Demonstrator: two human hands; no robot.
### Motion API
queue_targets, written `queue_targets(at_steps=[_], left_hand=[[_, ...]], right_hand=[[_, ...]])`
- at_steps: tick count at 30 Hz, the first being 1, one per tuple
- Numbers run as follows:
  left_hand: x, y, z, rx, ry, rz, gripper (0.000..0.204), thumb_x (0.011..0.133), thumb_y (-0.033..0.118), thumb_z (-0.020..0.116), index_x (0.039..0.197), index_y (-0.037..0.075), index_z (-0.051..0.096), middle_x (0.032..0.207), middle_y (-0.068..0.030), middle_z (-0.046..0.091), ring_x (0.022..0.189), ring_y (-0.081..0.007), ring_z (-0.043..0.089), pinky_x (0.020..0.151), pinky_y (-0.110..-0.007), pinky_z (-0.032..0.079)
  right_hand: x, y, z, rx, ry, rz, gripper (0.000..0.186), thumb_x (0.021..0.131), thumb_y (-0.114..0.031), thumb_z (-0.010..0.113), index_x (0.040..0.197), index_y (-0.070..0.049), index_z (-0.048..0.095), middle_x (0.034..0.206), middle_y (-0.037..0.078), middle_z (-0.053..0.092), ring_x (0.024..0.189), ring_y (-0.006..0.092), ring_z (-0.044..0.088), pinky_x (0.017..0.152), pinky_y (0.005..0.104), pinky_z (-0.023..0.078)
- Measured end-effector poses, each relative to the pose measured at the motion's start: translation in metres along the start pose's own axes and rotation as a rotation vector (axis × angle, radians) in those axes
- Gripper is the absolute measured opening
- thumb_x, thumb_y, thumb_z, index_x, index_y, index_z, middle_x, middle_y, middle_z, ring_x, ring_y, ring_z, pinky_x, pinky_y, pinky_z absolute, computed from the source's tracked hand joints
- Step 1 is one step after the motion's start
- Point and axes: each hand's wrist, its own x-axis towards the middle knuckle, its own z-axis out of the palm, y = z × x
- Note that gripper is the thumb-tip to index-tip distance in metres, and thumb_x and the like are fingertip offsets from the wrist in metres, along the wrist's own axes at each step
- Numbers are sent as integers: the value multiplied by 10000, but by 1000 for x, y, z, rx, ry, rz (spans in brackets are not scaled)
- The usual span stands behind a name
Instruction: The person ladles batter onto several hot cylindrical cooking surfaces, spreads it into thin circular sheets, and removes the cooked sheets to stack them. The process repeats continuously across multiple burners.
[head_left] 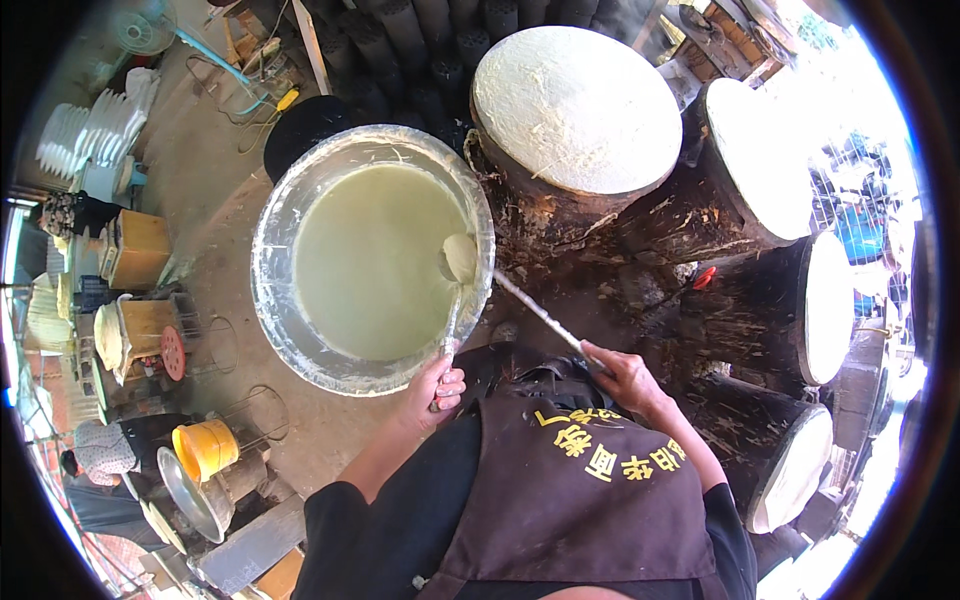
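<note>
A large white-crusted basin (283, 262) of pale greenish batter (365, 260) stands in front of me. My left hand (439, 386) grips the handle of a ladle (458, 257), whose bowl holds pale batter just inside the basin's right side. My right hand (625, 376) holds a long pale stick (540, 314) that reaches up to the outside of the basin's right rim. My dark brown apron (590, 510) fills the lower middle. A round drum top (572, 105) covered in a white layer is beyond the basin to the upper right.
More drums (760, 150) with white tops line the right side. Dark cylinders (400, 30) are stacked behind. Two other people (108, 450) are at the left, near a yellow bucket (200, 450) and stools. A fan (145, 33) and stacked white items (90, 130) stand upper left.
</note>
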Motion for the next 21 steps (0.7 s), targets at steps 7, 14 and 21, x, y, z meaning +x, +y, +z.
queue_targets(at_steps=[7, 14, 21], left_hand=[[-73, -59, 53, -73, -281, 218, 384, 1025, 250, 372, 1403, 184, 356, 650, 43, 323, 423, -17, 281, 327, -170, 277], [-147, -55, 122, 519, -87, 951, 520, 1016, 143, 359, 1490, 263, 182, 673, 5, 375, 415, -41, 316, 297, -174, 324], [-155, -39, 125, 423, -180, 860, 385, 1014, 176, 374, 1390, 260, 366, 692, -7, 391, 428, -39, 349, 303, -175, 374]], right_hand=[[-26, 10, -2, 107, 35, -202, 552, 783, -32, 633, 1319, -62, 504, 1026, 203, 646, 912, 384, 631, 818, 400, 512], [-45, -60, -56, 759, 59, -201, 537, 817, 12, 583, 1342, -67, 499, 683, -2, 536, 555, 45, 467, 509, 224, 413], [-17, -77, -52, 338, -99, -158, 521, 835, -80, 591, 1349, -93, 502, 700, 80, 603, 598, 118, 547, 605, 291, 488]])
